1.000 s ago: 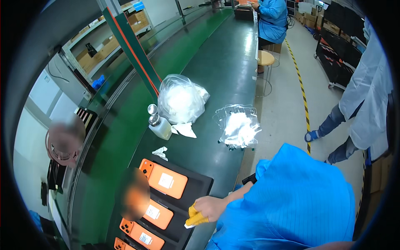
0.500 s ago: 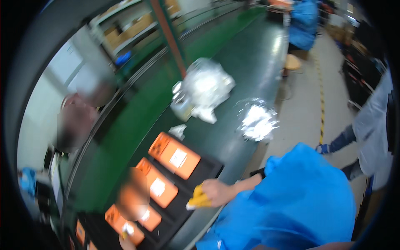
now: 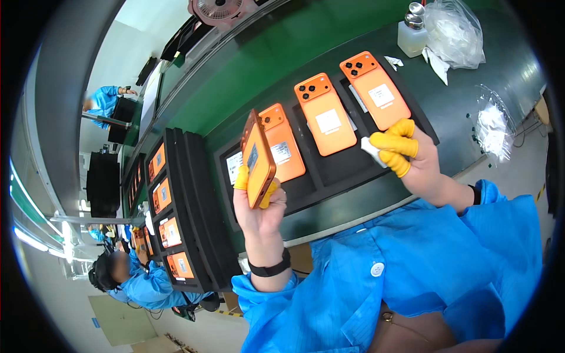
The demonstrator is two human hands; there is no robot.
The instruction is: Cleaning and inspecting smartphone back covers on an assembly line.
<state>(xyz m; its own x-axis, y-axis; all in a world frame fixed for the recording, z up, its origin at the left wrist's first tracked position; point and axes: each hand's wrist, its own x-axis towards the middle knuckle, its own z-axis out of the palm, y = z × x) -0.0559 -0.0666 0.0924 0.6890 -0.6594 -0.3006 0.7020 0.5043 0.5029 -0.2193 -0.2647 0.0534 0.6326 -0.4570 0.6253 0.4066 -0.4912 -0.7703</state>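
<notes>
My left hand (image 3: 260, 207), with yellow finger cots, grips an orange smartphone (image 3: 257, 162) by its edges. The phone stands raised and steeply tilted above the left part of a black foam tray (image 3: 318, 185). In my right hand (image 3: 415, 156), also in yellow finger cots, a small folded white wipe (image 3: 373, 152) is pinched over the tray's front edge. Three more orange phones lie camera side up in the tray: one (image 3: 289, 156) partly behind the held phone, one in the middle (image 3: 327, 120) and one at the right (image 3: 381, 97). White labels are on their backs.
Stacked black trays (image 3: 191, 176) with orange phones stand at the left. A dispenser bottle (image 3: 412, 38), a clear plastic bag (image 3: 453, 35) and crumpled clear film (image 3: 493, 129) lie on the green bench at the right. A co-worker in blue (image 3: 141, 285) sits at the lower left.
The view has swung left and down. My left hand has lifted a phone out of the tray. The wipe has stayed in my right hand, near the tray's front edge.
</notes>
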